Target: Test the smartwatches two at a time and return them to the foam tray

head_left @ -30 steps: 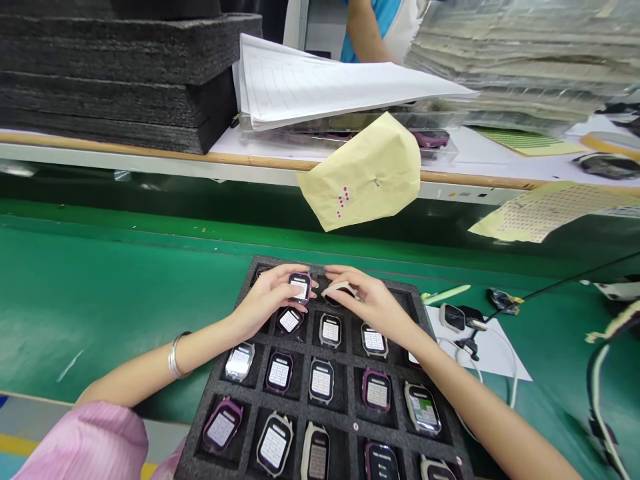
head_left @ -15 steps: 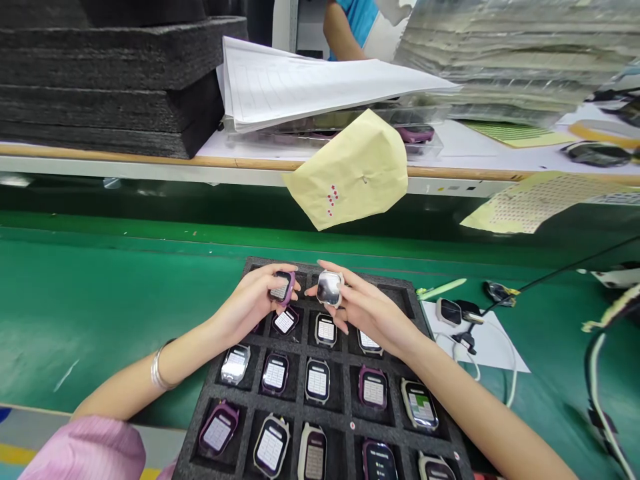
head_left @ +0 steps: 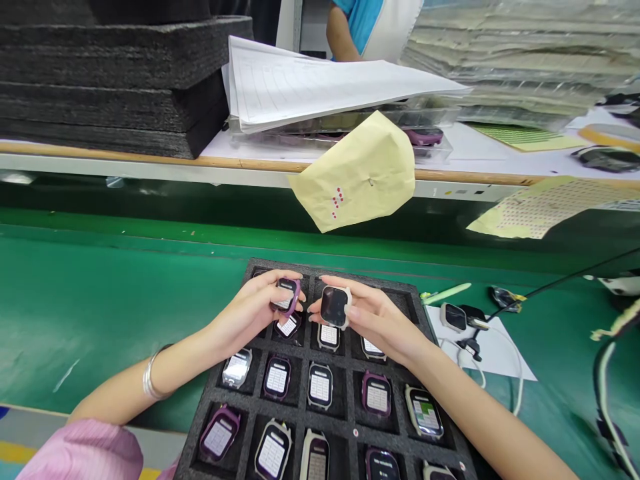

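Observation:
Over the far rows of a black foam tray [head_left: 345,427], my left hand [head_left: 255,300] grips a purple smartwatch [head_left: 287,296] without a strap; its screen is lit. Beside it, my right hand [head_left: 380,313] holds a cream smartwatch [head_left: 335,306] by the edges, its screen dark. The two watches are apart. Below them, the tray's square pockets hold several more watches, such as a purple one [head_left: 377,393] and a silver-grey one [head_left: 320,385], most with lit white screens. My hands hide part of the upper pockets.
A stack of black foam trays [head_left: 100,87] and loose papers [head_left: 310,83] lie on the shelf, with a yellow sheet [head_left: 360,173] hanging from its edge. Right of the tray are a light-green pen [head_left: 447,293], another watch [head_left: 453,317] and white cables. Behind the shelf stands a person.
Both hands have come slightly lower and nearer with their watches. The cream watch has tilted, and its screen, which was reflecting light, now looks dark.

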Demonstrator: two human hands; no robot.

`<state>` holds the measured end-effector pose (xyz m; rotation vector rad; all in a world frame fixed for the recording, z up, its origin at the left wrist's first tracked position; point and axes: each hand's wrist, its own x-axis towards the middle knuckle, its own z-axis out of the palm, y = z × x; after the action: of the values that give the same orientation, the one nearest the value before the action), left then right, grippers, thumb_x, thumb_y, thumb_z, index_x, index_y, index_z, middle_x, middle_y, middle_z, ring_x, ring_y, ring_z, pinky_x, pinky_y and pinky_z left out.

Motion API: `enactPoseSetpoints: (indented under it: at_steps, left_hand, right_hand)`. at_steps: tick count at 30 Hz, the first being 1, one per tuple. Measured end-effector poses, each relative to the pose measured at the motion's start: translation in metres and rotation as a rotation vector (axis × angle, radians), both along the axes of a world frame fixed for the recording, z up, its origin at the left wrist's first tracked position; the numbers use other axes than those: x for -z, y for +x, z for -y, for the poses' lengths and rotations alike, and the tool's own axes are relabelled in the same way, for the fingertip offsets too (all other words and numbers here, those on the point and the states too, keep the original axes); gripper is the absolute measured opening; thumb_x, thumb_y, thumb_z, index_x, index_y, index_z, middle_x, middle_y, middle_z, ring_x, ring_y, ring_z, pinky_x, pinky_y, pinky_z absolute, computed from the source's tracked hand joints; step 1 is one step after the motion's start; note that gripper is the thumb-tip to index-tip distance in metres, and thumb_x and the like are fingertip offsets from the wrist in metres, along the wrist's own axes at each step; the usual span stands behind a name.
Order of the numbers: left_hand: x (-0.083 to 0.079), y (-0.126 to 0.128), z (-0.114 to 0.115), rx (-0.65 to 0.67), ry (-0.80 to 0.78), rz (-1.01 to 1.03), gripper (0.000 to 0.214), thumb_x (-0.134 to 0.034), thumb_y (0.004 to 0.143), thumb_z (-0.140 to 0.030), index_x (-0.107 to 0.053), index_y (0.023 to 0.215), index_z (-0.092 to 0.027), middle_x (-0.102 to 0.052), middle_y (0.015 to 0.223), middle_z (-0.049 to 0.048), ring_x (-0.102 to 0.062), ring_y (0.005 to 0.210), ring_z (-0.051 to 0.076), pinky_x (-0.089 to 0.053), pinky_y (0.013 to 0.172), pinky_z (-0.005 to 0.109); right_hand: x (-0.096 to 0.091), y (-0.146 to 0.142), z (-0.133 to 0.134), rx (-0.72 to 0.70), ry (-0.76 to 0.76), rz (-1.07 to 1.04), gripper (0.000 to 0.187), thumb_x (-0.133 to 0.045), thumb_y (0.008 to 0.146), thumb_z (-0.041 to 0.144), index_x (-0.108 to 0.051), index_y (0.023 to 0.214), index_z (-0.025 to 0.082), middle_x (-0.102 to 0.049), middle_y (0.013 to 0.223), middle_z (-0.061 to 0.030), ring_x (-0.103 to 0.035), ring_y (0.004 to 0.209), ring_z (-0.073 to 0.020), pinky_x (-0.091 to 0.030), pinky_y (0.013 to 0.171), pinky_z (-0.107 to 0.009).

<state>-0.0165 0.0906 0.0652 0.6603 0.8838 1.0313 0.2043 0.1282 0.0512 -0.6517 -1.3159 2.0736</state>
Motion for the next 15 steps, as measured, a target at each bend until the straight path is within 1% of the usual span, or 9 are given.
enactPoseSetpoints:
  at_steps: [1, 3, 8, 11, 15]
  left_hand:
    - [-0.0001, -0.0001, 0.0003, -0.003, 0.000, 0.005, 0.027, -0.063, 0.077, -0.015, -0.065, 0.105, -0.015, -0.065, 0.087, 0.0048, -0.058, 0.076, 0.014, -0.042, 0.058, 0.022]
    - [-0.0001, -0.0005, 0.0012, 0.000, 0.000, 0.009, 0.028, -0.063, 0.077, -0.013, -0.064, 0.105, -0.016, -0.066, 0.089, 0.0049, -0.058, 0.076, 0.014, -0.043, 0.061, 0.023]
    - [-0.0006, -0.0018, 0.0047, 0.056, 0.021, 0.001, 0.033, -0.061, 0.077, -0.009, -0.059, 0.109, -0.018, -0.067, 0.096, 0.0060, -0.062, 0.083, 0.016, -0.049, 0.071, 0.027]
    - [-0.0019, -0.0012, 0.0065, 0.087, 0.041, -0.002, 0.037, -0.060, 0.075, -0.007, -0.058, 0.110, -0.019, -0.067, 0.097, 0.0052, -0.063, 0.089, 0.018, -0.051, 0.076, 0.031]
    - [-0.0043, 0.0007, 0.0079, 0.101, 0.070, -0.041, 0.038, -0.061, 0.071, -0.006, -0.058, 0.107, -0.018, -0.067, 0.102, 0.0069, -0.065, 0.094, 0.022, -0.053, 0.076, 0.032]
  right_hand:
    - [0.0006, -0.0001, 0.0003, 0.001, -0.016, -0.018, 0.048, -0.075, 0.083, 0.035, -0.059, 0.127, 0.023, -0.073, 0.108, -0.0101, -0.068, 0.102, -0.0253, -0.047, 0.098, -0.046]
    - [0.0021, 0.0000, 0.0002, 0.016, -0.030, -0.043, 0.048, -0.078, 0.081, 0.032, -0.061, 0.125, 0.023, -0.073, 0.109, -0.0106, -0.069, 0.099, -0.0253, -0.048, 0.096, -0.046]
    - [0.0029, 0.0032, -0.0010, 0.009, -0.007, -0.056, 0.040, -0.077, 0.082, 0.028, -0.067, 0.120, 0.023, -0.075, 0.101, -0.0085, -0.071, 0.087, -0.0207, -0.053, 0.085, -0.036]
    - [-0.0009, 0.0044, 0.0000, -0.002, 0.017, -0.031, 0.041, -0.078, 0.080, 0.029, -0.068, 0.119, 0.022, -0.075, 0.098, -0.0086, -0.072, 0.082, -0.0206, -0.054, 0.081, -0.035]
    - [-0.0063, 0.0038, 0.0021, 0.012, 0.028, -0.016, 0.044, -0.080, 0.078, 0.034, -0.068, 0.118, 0.021, -0.074, 0.096, -0.0082, -0.071, 0.080, -0.0209, -0.054, 0.079, -0.036]
